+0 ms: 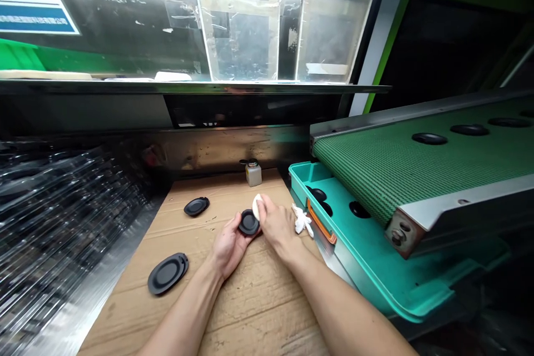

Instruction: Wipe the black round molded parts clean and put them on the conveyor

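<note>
In the middle of the head view, my left hand point(228, 246) grips a small black oval plastic part point(249, 222) by its edge, its recessed face turned up. My right hand point(275, 225) pinches a white pad point(256, 207) between thumb and fingers, right beside the part's upper right rim. Whether the pad touches the part, I cannot tell. Two similar black plastic parts lie on the cardboard point(233, 311) to the left: a smaller one point(196, 206) farther back and a larger one point(167, 274) nearer me. A crumpled white cloth or tissue point(302, 221) lies just right of my right hand.
A small square bottle point(253, 173) with a dark top stands at the cardboard's back. On the right, a green conveyor belt point(375, 161) carries several black parts above a teal bin point(362, 267) holding more. Stacked clear plastic trays point(54, 233) fill the left.
</note>
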Demonstrator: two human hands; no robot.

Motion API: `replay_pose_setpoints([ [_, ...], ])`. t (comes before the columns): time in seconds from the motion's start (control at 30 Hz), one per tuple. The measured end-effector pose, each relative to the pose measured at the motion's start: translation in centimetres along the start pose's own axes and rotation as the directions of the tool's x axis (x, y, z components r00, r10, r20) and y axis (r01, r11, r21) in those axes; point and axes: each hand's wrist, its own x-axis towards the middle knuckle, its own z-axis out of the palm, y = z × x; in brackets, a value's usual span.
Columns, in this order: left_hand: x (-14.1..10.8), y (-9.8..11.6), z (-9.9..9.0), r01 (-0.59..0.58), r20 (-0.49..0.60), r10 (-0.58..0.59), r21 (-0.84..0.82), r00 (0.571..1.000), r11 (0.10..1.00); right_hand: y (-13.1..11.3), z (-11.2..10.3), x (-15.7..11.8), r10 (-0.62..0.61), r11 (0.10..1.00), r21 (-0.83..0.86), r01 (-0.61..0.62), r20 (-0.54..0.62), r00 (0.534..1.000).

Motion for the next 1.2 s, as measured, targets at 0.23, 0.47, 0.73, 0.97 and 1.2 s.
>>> replay_pose_setpoints([
  [0.23,0.3,0.4,-0.4,-0.052,-0.046,0.053,0.019,0.998,0.998,0.6,-0.3,0.2,0.019,0.999,0.047,-0.017,-0.058,0.998],
  [0.47,0.2,0.2,0.0,-0.088,-0.036,0.091,0.072,0.995,0.994,1.1,-0.9,0.2,-0.145,0.892,0.438,0.115,0.037,0.989],
  [0.73,0.0,0.1,0.2,-0.089,-0.056,0.094,0.079,0.994,0.993,1.4,-0.5,0.2,-0.043,0.921,0.389,-0.026,0.169,0.985],
  [0.97,-0.1,0.2,0.2,-0.116,-0.048,0.120,0.068,0.992,0.991,1.4,-0.7,0.2,-0.002,0.952,0.307,-0.001,0.011,1.000],
  [1.2,0.1,0.0,0.2,-0.118,-0.037,0.120,0.051,0.992,0.992,0.6,-0.5,-0.5,-0.137,0.932,0.338,0.134,-0.013,0.990],
])
